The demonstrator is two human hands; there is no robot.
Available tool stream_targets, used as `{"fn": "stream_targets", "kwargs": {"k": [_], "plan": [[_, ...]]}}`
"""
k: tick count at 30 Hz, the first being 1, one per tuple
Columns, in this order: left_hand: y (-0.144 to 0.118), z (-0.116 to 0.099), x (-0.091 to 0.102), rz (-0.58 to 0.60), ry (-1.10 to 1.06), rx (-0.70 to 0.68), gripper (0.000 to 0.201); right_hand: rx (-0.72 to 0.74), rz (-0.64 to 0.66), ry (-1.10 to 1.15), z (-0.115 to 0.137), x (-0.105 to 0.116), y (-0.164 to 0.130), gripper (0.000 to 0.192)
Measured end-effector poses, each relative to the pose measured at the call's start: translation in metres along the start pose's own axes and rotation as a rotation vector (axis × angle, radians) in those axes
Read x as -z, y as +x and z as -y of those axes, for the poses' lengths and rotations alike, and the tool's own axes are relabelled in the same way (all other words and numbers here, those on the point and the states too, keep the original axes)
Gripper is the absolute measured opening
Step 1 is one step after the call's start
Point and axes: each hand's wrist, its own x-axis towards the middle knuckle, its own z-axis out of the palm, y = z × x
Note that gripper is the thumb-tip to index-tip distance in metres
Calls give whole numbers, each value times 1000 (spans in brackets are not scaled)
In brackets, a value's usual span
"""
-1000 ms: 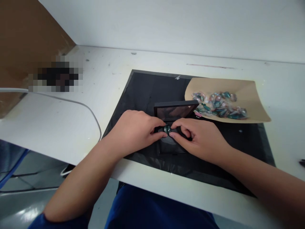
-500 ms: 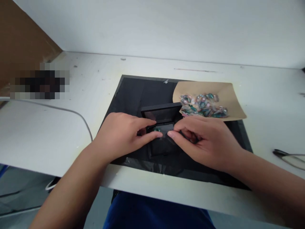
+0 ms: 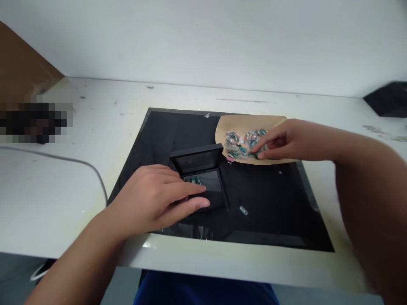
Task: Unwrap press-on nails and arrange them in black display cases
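Observation:
My left hand rests over a small black case with its lid raised. Its index finger and thumb stretch across the case, slightly apart, with nothing between them. Several green press-on nails lie inside by the index finger, partly covered by the hand. On the right, my right hand reaches into a pile of shiny press-on nails on a tan paper sheet. Its thumb and index finger close around a green press-on nail at the pile's front edge.
A black mat lies under the case and paper. One small clear piece sits right of the case. A grey cable crosses the white table at left. A black object stands at far right.
My right hand has left the case and moved up and right to the pile on the paper. My left hand stays at the case. A clear piece now shows on the mat.

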Motion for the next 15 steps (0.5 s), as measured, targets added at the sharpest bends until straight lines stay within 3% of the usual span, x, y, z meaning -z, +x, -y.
{"fn": "stream_targets", "kwargs": {"k": [2,5,15], "plan": [[0,1,-1,-14,-5,-9,24,37,44,-55,6,-8,5,20],[1,3,-3,-33,-23,-22,23,63,64,-103,9,-12,9,26],[0,4,-4,-36,-19,-9,22,90,7,-169,-3,-15,14,19]]}}
